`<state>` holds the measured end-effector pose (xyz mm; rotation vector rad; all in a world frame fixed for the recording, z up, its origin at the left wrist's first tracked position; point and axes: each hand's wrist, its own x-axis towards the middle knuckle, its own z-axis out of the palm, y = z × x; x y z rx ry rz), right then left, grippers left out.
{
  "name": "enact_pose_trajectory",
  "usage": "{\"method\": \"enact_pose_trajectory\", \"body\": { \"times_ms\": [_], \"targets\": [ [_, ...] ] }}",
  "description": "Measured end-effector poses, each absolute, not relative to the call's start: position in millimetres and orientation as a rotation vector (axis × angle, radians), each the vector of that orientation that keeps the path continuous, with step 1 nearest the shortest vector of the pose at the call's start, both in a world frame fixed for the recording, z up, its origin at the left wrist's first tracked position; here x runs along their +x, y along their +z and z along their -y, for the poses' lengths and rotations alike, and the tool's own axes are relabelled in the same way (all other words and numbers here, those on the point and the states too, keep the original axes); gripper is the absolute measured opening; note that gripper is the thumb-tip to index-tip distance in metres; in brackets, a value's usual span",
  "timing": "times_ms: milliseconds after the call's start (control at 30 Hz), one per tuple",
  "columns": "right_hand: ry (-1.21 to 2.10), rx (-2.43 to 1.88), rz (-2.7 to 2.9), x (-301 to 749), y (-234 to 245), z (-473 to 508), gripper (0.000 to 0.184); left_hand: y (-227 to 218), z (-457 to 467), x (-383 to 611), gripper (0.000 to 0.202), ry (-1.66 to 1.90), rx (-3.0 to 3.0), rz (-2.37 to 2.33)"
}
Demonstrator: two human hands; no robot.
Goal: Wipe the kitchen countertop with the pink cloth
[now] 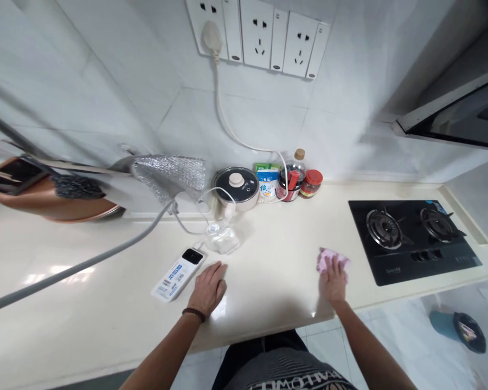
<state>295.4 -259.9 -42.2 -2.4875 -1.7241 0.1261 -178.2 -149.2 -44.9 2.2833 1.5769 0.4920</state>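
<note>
head view: right hand (pixel 333 283) lies flat, fingers spread, pressing a pink cloth (pixel 324 258) on the counter (pixel 276 249), just left of the stove (pixel 410 241). left hand (pixel 208 287) rests open, palm down, beside a white power strip (pixel 178 274).

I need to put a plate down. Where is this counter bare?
Bare counter lies between the left hand and the right hand on the pink cloth, along the stretch left of the white device, and between the jars and the stove. It is crowded at the wall around the small cooker.
</note>
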Motion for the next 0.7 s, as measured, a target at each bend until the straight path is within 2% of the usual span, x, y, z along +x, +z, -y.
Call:
{"method": "enact_pose_trajectory", "body": {
  "times_ms": [167,300,500,700],
  "targets": [
    [0.517,-2.113,2.211,177,-38,264,0.060,-42,149,-181,0.054,0.536,2.267,-1.541],
    [0.634,-1.926,2.377,174,-28,259,0.061,-41,150,-183,0.065,0.606,2.223,-1.493],
    [0.336,-2.468,1.971,296,-31,268,0.057,-32,147,-157,0.088,1.039,1.712,-1.797],
    [0.248,-2.786,1.449,391,-46,307,0.067,3,106,-130,0.097,1.337,1.496,-1.857]
  ]
}}
